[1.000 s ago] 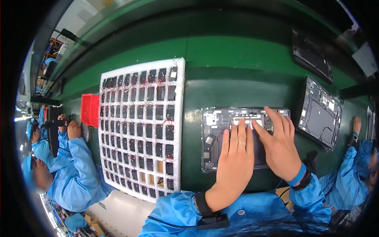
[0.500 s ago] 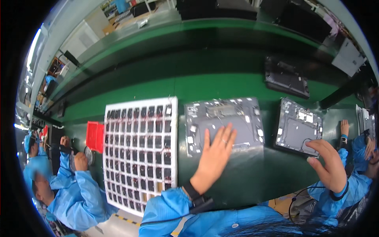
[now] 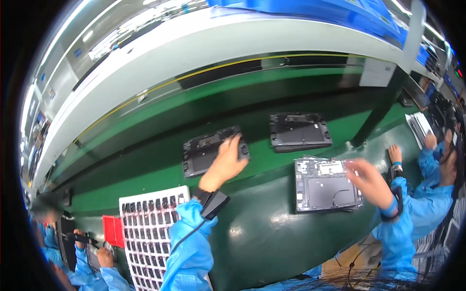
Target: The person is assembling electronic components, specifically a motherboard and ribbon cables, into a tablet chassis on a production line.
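Note:
My left hand [image 3: 224, 164] reaches forward over a dark, flat rectangular device housing [image 3: 200, 159] on the green strip beyond the bench. Its bent fingers close on the right part of that housing, covering its near right side. My right hand [image 3: 371, 183], slightly blurred, hovers at the right edge of another dark housing [image 3: 327, 191], apparently stacked on at least one more. That hand's fingers are apart and hold nothing. White patches and a thin dark cable show on the stacked housing. Farther back lies a third dark housing [image 3: 300, 132], touched by neither hand.
A white gridded tray [image 3: 182, 193] of small black parts with red wires stands left, beside a red bin [image 3: 113, 231]. A dark post [image 3: 381, 109] rises at the right. Co-workers in blue sit on both sides. A white shelf [image 3: 194, 51] spans the far side.
My left hand and the housing beneath it have gone from the bench to the green strip. My right hand stays by the stacked housing. The view has shifted, bringing the overhead shelf into sight.

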The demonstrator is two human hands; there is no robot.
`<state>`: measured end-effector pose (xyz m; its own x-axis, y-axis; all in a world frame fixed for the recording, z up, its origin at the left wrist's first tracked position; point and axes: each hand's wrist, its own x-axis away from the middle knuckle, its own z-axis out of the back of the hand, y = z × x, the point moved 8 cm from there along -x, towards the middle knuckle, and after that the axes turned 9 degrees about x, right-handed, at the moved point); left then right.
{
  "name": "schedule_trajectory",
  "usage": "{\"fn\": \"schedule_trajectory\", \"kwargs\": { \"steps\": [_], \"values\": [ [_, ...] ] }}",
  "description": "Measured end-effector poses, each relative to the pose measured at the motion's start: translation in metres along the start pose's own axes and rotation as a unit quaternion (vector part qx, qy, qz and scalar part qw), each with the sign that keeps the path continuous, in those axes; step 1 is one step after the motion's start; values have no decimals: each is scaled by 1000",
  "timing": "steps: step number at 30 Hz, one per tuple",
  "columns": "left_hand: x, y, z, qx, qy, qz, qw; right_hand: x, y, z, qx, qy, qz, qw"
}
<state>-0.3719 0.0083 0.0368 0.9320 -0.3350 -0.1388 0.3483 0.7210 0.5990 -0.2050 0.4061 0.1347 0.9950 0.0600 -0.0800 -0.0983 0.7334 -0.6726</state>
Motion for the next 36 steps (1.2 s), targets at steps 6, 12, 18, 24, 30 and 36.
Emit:
{"fn": "schedule_trajectory", "kwargs": {
  "steps": [6, 12, 18, 24, 30, 36],
  "values": [
    [-86, -6, -127, 330, 67, 223, 915, -175, 104, -55, 209, 76, -89, 971],
    [-69, 20, -144, 314, 189, 255, 895, -196, 183, -76, 195, 24, -175, 965],
    [-41, 26, -100, 359, 240, 216, 876, -167, 122, -32, 140, 154, -128, 970],
    [45, 27, -40, 472, 261, 144, 830, -93, -3, -18, 50, 206, 5, 977],
    [264, 71, 33, 486, 273, 232, 797, 44, -100, -56, 53, 154, 72, 984],
    [399, 71, -18, 479, 358, 346, 723, 116, -65, -148, -26, 19, -26, 999]
  ]
}}
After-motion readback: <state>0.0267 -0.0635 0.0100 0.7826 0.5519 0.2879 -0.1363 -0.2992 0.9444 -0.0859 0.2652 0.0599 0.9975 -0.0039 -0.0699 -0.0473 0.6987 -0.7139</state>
